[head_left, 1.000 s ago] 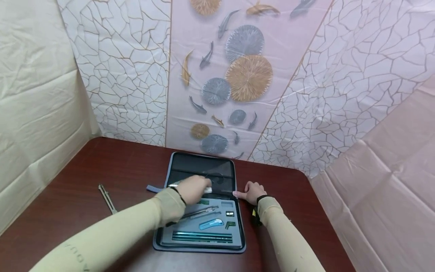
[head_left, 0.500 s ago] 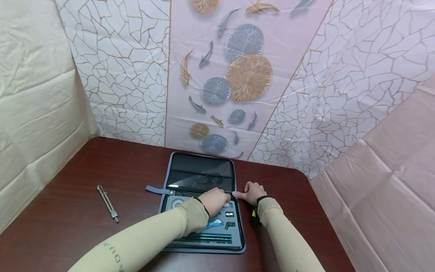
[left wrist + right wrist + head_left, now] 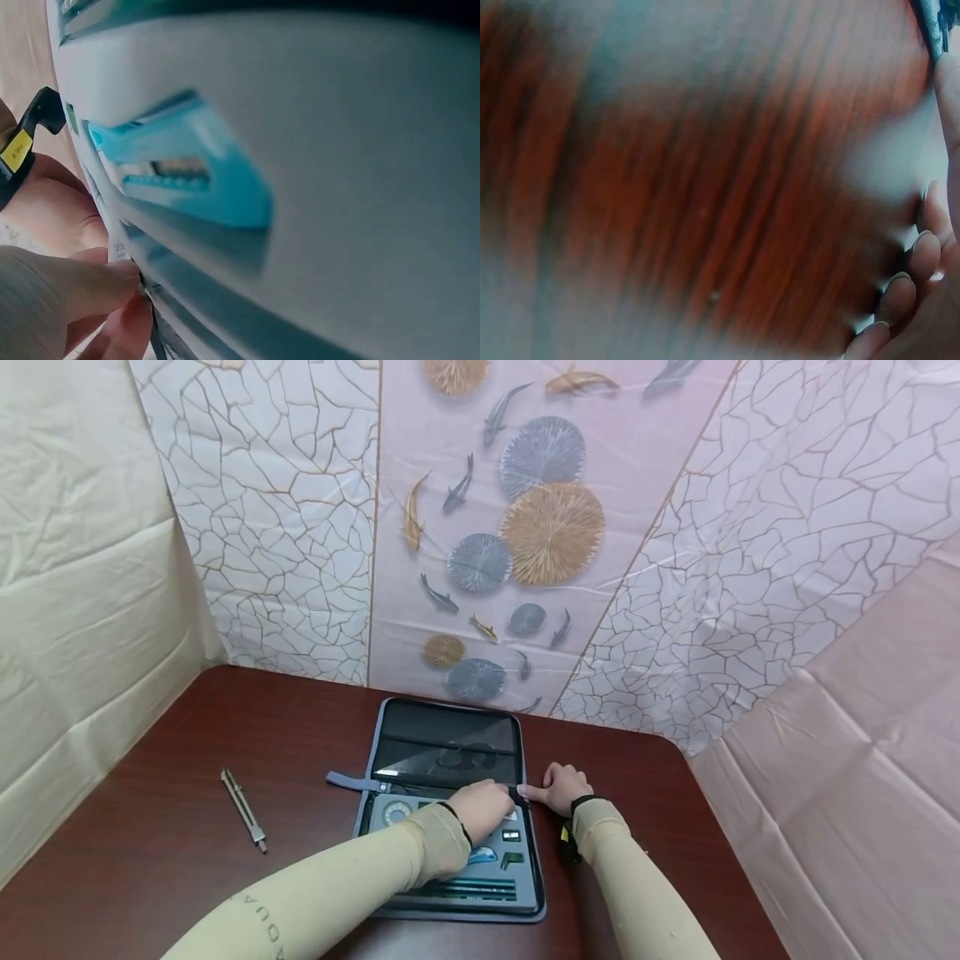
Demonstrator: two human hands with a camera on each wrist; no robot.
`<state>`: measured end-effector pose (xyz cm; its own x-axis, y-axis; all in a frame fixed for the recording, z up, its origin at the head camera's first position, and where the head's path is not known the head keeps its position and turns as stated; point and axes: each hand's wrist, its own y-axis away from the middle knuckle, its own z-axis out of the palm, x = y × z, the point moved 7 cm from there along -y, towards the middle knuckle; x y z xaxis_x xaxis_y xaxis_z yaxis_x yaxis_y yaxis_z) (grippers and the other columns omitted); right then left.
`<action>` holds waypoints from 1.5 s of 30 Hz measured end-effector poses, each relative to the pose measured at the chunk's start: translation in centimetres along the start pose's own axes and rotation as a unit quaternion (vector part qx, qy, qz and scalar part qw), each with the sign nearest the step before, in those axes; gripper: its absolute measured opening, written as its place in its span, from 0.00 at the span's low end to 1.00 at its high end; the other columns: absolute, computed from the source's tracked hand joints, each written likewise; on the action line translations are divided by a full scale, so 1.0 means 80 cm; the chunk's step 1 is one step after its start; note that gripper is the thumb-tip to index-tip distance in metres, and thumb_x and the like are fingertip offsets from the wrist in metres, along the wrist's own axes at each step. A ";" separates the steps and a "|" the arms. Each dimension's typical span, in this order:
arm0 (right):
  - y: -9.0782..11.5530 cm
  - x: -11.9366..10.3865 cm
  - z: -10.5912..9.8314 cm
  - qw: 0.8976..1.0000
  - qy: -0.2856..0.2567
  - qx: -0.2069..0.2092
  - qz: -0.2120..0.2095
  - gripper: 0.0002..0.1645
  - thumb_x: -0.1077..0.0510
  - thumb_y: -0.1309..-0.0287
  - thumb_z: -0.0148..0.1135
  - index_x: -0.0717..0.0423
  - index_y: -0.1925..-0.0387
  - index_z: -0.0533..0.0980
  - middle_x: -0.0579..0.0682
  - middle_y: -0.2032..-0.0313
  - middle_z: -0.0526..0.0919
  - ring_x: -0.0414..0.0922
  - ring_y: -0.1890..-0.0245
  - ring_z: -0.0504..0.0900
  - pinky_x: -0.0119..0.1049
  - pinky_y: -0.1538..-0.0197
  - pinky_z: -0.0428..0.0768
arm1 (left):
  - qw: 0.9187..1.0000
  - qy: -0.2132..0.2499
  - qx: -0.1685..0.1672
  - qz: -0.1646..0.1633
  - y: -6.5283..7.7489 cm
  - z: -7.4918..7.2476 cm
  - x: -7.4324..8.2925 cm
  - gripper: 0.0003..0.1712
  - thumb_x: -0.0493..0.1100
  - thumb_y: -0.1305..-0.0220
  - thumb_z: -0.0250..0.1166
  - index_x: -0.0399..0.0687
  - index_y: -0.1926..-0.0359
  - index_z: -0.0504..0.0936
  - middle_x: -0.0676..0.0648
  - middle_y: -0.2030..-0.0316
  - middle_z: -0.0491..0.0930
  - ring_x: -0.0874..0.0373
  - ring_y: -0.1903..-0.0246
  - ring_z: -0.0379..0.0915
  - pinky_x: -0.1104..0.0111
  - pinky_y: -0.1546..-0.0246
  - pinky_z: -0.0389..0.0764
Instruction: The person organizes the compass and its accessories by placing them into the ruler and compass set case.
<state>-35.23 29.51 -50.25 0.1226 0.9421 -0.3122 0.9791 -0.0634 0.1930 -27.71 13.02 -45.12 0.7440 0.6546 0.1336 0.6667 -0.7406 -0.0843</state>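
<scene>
An open zip case (image 3: 542,902) lies on the table, its grey insert holding drawing tools. My left hand (image 3: 480,810) reaches across it to the upper right slot, fingertips pinching a small white eraser (image 3: 512,816). The left wrist view shows the pinched fingers (image 3: 112,289) at the eraser's printed edge (image 3: 117,246), beside a blue utility knife (image 3: 240,180) in its recess. My right hand (image 3: 562,789) rests at the case's right side, thumb on its edge. In the right wrist view its other fingertips (image 3: 896,300) touch the table.
A metal compass (image 3: 243,810) lies on the table to the left. A sharpener (image 3: 511,836) and green pencils (image 3: 487,889) sit in the insert. The case's dark lid (image 3: 450,718) lies folded back, and a strap (image 3: 348,782) sticks out leftward. Patterned cloth (image 3: 300,527) hangs behind.
My left hand has moved right and down across the case with the eraser, to the upper right slot, and stays there since half a second ago. My right hand has kept its place.
</scene>
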 end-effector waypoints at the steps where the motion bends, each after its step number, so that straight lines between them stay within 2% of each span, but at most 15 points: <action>1: -0.001 0.001 0.002 1.000 0.003 -0.001 0.001 0.40 0.20 0.60 0.63 0.52 0.72 0.69 0.52 0.71 0.70 0.50 0.66 0.68 0.41 0.67 0.66 | 1.000 -0.009 0.001 0.002 0.000 0.000 0.001 0.11 0.35 0.39 0.64 0.55 0.62 0.88 0.54 0.65 0.83 0.64 0.66 0.74 0.71 0.63 0.77; 4: -0.005 0.005 0.005 1.000 0.008 -0.001 0.004 0.40 0.20 0.61 0.63 0.51 0.72 0.69 0.52 0.71 0.70 0.50 0.67 0.68 0.41 0.67 0.66 | 0.999 -0.035 -0.013 0.006 0.002 0.002 0.005 0.10 0.35 0.38 0.63 0.55 0.63 0.87 0.54 0.65 0.82 0.65 0.65 0.75 0.71 0.63 0.77; 9: -0.004 0.004 0.004 1.000 0.002 0.000 0.006 0.39 0.22 0.60 0.65 0.52 0.73 0.70 0.52 0.72 0.71 0.50 0.67 0.68 0.41 0.68 0.66 | 0.994 -0.093 -0.051 0.034 0.012 0.003 0.011 0.08 0.39 0.37 0.66 0.55 0.59 0.87 0.54 0.56 0.78 0.59 0.57 0.74 0.68 0.57 0.77; 14: -0.002 0.003 0.002 1.000 0.001 0.000 0.004 0.39 0.21 0.60 0.64 0.52 0.72 0.70 0.52 0.72 0.70 0.50 0.68 0.68 0.41 0.69 0.66 | 0.991 -0.101 -0.073 0.052 0.022 -0.001 0.011 0.13 0.43 0.37 0.67 0.57 0.51 0.85 0.54 0.52 0.76 0.58 0.56 0.71 0.67 0.55 0.76; 17: -0.003 0.004 0.004 1.000 0.002 0.001 0.007 0.40 0.20 0.61 0.64 0.52 0.72 0.70 0.52 0.72 0.70 0.50 0.67 0.68 0.41 0.68 0.66 | 0.989 -0.105 -0.090 0.052 0.026 0.000 0.011 0.17 0.44 0.36 0.65 0.58 0.46 0.82 0.54 0.51 0.75 0.58 0.55 0.70 0.66 0.54 0.75; 25: -0.015 0.012 0.012 1.000 0.003 0.002 0.011 0.42 0.18 0.64 0.63 0.51 0.72 0.70 0.52 0.72 0.71 0.50 0.67 0.68 0.42 0.68 0.67 | 0.993 -0.042 -0.108 0.016 0.026 0.007 0.000 0.20 0.43 0.35 0.65 0.58 0.42 0.80 0.56 0.46 0.74 0.58 0.50 0.68 0.65 0.48 0.72; 29: -0.008 0.006 0.006 1.000 0.005 0.002 0.010 0.40 0.21 0.62 0.64 0.51 0.72 0.70 0.52 0.72 0.71 0.50 0.67 0.68 0.42 0.68 0.67 | 0.996 -0.003 -0.088 0.009 0.031 0.004 -0.009 0.16 0.42 0.37 0.65 0.55 0.48 0.83 0.55 0.49 0.78 0.59 0.53 0.71 0.64 0.50 0.73; 32: -0.005 0.002 0.003 1.000 0.005 -0.003 0.004 0.39 0.21 0.61 0.64 0.51 0.72 0.70 0.52 0.72 0.71 0.50 0.67 0.69 0.41 0.68 0.67 | 0.998 0.022 -0.065 0.009 0.042 -0.002 -0.023 0.13 0.41 0.35 0.62 0.53 0.51 0.85 0.53 0.52 0.80 0.58 0.54 0.74 0.62 0.50 0.74; 34: -0.001 0.000 0.001 1.000 0.000 -0.008 -0.003 0.39 0.21 0.60 0.64 0.52 0.72 0.70 0.52 0.72 0.71 0.50 0.67 0.69 0.41 0.68 0.67 | 0.998 0.029 -0.053 0.006 0.054 -0.013 -0.035 0.13 0.41 0.34 0.61 0.51 0.50 0.85 0.52 0.53 0.81 0.56 0.53 0.74 0.60 0.49 0.74; 37: 0.003 -0.002 -0.002 1.000 -0.006 -0.011 -0.011 0.38 0.23 0.59 0.65 0.52 0.71 0.70 0.52 0.72 0.71 0.49 0.67 0.68 0.41 0.68 0.67 | 0.998 0.031 -0.047 -0.016 0.074 -0.038 -0.058 0.13 0.40 0.34 0.61 0.49 0.51 0.85 0.50 0.55 0.81 0.55 0.53 0.75 0.59 0.49 0.75; 41: 0.005 -0.004 -0.004 1.000 -0.011 -0.008 -0.018 0.38 0.24 0.57 0.65 0.53 0.71 0.70 0.52 0.72 0.70 0.50 0.67 0.68 0.41 0.68 0.67 | 0.996 0.037 -0.049 -0.062 0.104 -0.064 -0.100 0.13 0.40 0.34 0.63 0.47 0.50 0.84 0.48 0.54 0.80 0.53 0.52 0.75 0.59 0.49 0.75; 45: 0.004 -0.003 -0.002 1.000 -0.011 -0.009 -0.021 0.38 0.23 0.58 0.65 0.53 0.72 0.70 0.52 0.73 0.70 0.50 0.68 0.68 0.41 0.69 0.66 | 0.993 0.054 -0.039 -0.097 0.146 -0.074 -0.144 0.13 0.37 0.37 0.65 0.42 0.52 0.84 0.45 0.59 0.79 0.52 0.57 0.76 0.59 0.56 0.78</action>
<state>-34.96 29.30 -49.91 0.0857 0.9366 -0.3399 0.9805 -0.0187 0.1958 -28.76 -4.03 -41.76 0.5908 0.7688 0.2446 0.7882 -0.6148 0.0286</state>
